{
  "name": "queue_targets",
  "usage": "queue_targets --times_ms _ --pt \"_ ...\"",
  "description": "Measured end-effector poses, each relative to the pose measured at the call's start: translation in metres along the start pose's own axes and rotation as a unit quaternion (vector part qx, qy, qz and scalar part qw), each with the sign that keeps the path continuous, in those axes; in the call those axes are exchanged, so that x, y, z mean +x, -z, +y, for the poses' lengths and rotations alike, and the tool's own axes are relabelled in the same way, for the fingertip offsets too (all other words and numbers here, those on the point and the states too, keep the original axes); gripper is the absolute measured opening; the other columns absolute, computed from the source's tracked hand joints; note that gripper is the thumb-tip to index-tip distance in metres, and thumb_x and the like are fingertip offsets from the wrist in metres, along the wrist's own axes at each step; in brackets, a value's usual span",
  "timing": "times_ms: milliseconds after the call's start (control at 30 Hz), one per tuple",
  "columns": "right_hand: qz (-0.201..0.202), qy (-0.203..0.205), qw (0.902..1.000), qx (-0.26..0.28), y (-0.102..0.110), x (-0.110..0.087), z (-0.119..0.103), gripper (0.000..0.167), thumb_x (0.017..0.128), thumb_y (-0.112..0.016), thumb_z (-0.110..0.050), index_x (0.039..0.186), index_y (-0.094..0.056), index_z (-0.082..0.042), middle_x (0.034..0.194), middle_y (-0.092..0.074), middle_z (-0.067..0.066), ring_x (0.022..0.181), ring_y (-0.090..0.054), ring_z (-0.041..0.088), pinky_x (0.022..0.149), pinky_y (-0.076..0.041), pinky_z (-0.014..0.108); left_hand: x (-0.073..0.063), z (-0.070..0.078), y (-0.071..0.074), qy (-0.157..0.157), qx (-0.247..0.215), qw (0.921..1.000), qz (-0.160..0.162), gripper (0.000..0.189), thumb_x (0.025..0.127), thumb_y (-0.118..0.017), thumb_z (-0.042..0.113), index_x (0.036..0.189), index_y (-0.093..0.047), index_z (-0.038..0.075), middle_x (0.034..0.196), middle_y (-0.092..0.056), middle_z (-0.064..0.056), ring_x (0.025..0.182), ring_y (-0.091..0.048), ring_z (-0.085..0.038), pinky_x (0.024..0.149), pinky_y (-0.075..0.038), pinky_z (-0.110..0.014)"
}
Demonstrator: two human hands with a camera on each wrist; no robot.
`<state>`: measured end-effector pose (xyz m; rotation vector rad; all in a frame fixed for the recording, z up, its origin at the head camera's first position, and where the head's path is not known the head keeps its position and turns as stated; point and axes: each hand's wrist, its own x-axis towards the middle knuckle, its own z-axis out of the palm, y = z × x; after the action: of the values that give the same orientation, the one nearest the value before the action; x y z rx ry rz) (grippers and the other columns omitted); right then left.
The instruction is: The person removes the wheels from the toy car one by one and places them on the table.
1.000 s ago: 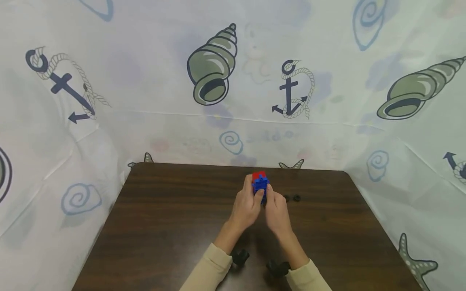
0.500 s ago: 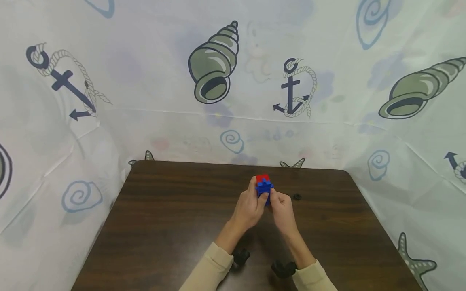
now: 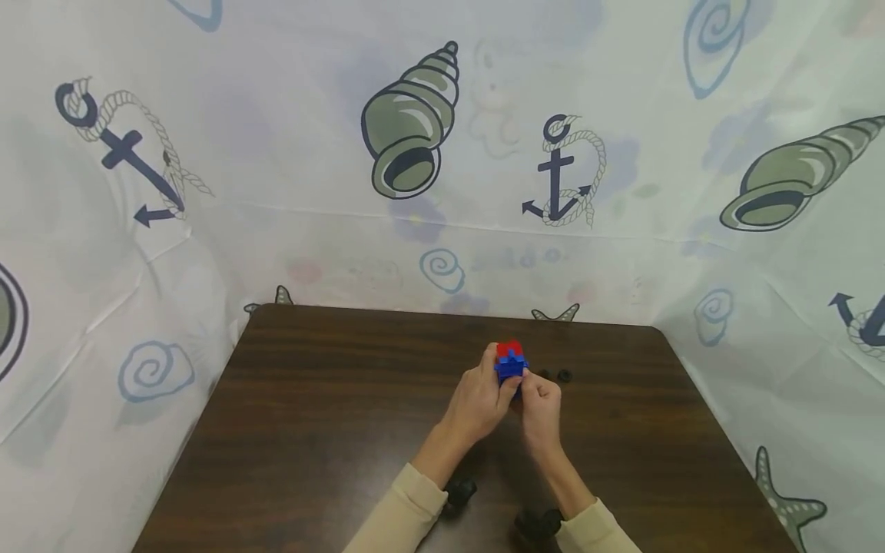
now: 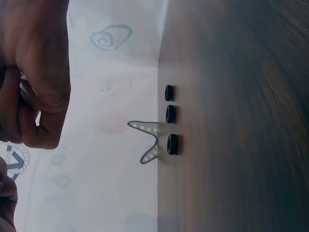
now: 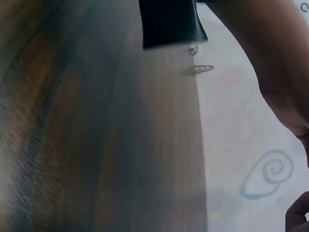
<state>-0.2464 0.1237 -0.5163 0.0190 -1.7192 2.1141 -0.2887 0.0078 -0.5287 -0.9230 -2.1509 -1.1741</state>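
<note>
A small red and blue plastic toy [image 3: 510,361] stands out at the fingertips of both hands, above the dark table. My left hand [image 3: 477,403] grips it from the left, thumb on the blue front. From the other side my right hand [image 3: 541,411] has its fingers curled at the toy's right edge; whether a smaller part is pinched there is hidden. The left wrist view catches the curled fingers of the right hand [image 4: 41,87], but the toy is out of sight. In the right wrist view the left forearm [image 5: 270,58] crosses the upper right corner.
Three small black wheels [image 4: 172,144] lie in a row on the brown wooden table [image 3: 311,399] beyond the hands, toward the right. Black wrist cameras [image 3: 458,495] sit below the sleeves. A white cloth [image 3: 311,153] printed with shells and anchors stands behind the table.
Both hands and the toy have shifted slightly to the right and nearer the body. The right hand's fingers look more tightly curled at the toy's side.
</note>
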Motion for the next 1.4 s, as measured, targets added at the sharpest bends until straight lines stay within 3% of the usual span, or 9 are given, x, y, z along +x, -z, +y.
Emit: queue_targets --times_ms 167,333,567,667,833,900,1067,1200,1400 --pt "0.031 -0.025 0.9991 0.012 0.001 -0.007 0.007 0.049 0.104 -0.045 0.003 0.059 -0.057 -0.014 0.059 -0.051 -0.011 0.053 -0.044 0.001 0.049 -0.037 0.018 -0.003 -0.005 0.001 -0.010 0.041 0.9985 -0.036 0.058 0.115 -0.033 0.052 0.137 -0.043 -0.001 0.092 -0.072 -0.013 0.066 -0.070 -0.023 0.058 -0.058 -0.031" --pt "0.010 -0.029 0.9987 -0.040 0.005 -0.011 0.012 0.048 0.107 -0.039 -0.003 0.059 -0.041 -0.008 0.053 -0.042 -0.012 0.048 -0.036 0.001 0.047 -0.030 0.021 -0.003 -0.006 0.001 -0.012 0.027 0.9968 -0.075 0.044 0.114 -0.051 0.037 0.139 -0.041 0.003 0.098 -0.071 -0.011 0.067 -0.067 -0.019 0.060 -0.056 -0.027" --pt "-0.040 -0.007 0.9953 -0.088 0.012 -0.016 0.012 0.067 0.119 -0.037 -0.032 0.064 -0.032 0.006 0.051 -0.035 -0.009 0.046 -0.029 0.003 0.043 -0.025 0.023 -0.005 -0.008 0.003 -0.004 0.007 0.9982 -0.059 0.060 0.115 -0.024 0.055 0.141 -0.042 0.004 0.093 -0.068 -0.008 0.064 -0.060 -0.016 0.056 -0.049 -0.026" --pt "-0.089 -0.005 0.9901 -0.108 0.017 -0.015 0.010 0.066 0.119 -0.031 -0.041 0.073 -0.036 0.005 0.058 -0.036 -0.007 0.049 -0.031 0.004 0.044 -0.026 0.023 -0.005 -0.010 0.007 0.004 -0.006 0.9988 -0.049 0.067 0.113 -0.018 0.060 0.140 -0.042 0.004 0.089 -0.062 -0.006 0.062 -0.054 -0.014 0.055 -0.046 -0.025" --pt "-0.215 0.049 0.9711 -0.091 0.033 -0.005 0.002 0.046 0.121 -0.019 -0.028 0.093 -0.034 0.006 0.073 -0.036 0.009 0.053 -0.030 0.022 0.044 -0.029 0.034 -0.006 -0.015 0.014 0.016 -0.012 0.9990 -0.041 0.068 0.113 -0.017 0.061 0.139 -0.041 0.004 0.089 -0.059 -0.005 0.064 -0.052 -0.013 0.058 -0.046 -0.026" --pt "-0.231 0.061 0.9677 -0.081 0.041 0.002 -0.004 0.041 0.120 -0.018 -0.023 0.095 -0.032 0.007 0.075 -0.037 0.014 0.054 -0.031 0.029 0.043 -0.029 0.039 -0.007 -0.017 0.016 0.021 -0.013 0.9989 -0.041 0.069 0.112 -0.016 0.062 0.140 -0.041 0.004 0.091 -0.060 -0.006 0.065 -0.054 -0.014 0.059 -0.048 -0.028" --pt "-0.156 0.035 0.9695 -0.186 0.073 0.026 -0.027 0.042 0.120 -0.033 -0.027 0.102 -0.046 0.009 0.074 -0.051 0.009 0.053 -0.042 0.023 0.044 -0.036 0.038 -0.008 -0.019 0.019 0.023 -0.020 0.9985 -0.045 0.073 0.110 -0.013 0.066 0.138 -0.042 0.005 0.096 -0.059 -0.007 0.067 -0.056 -0.015 0.061 -0.050 -0.028" --pt "-0.091 -0.014 0.9504 -0.297 0.109 0.049 -0.041 0.041 0.116 -0.049 -0.041 0.106 -0.061 -0.004 0.072 -0.058 0.000 0.056 -0.047 0.015 0.049 -0.042 0.030 -0.007 -0.023 0.024 0.017 -0.019 0.9986 -0.047 0.069 0.112 -0.018 0.065 0.137 -0.043 0.006 0.103 -0.059 -0.008 0.070 -0.058 -0.015 0.063 -0.051 -0.027" --pt "-0.052 -0.131 0.9450 -0.295 0.162 0.074 -0.041 0.038 0.116 -0.044 -0.046 0.108 -0.066 -0.016 0.072 -0.061 -0.012 0.059 -0.048 0.007 0.054 -0.042 0.027 -0.010 -0.029 0.032 0.011 -0.041 0.9976 -0.055 0.048 0.115 -0.042 0.050 0.140 -0.048 0.010 0.126 -0.060 -0.007 0.081 -0.064 -0.015 0.073 -0.059 -0.031"
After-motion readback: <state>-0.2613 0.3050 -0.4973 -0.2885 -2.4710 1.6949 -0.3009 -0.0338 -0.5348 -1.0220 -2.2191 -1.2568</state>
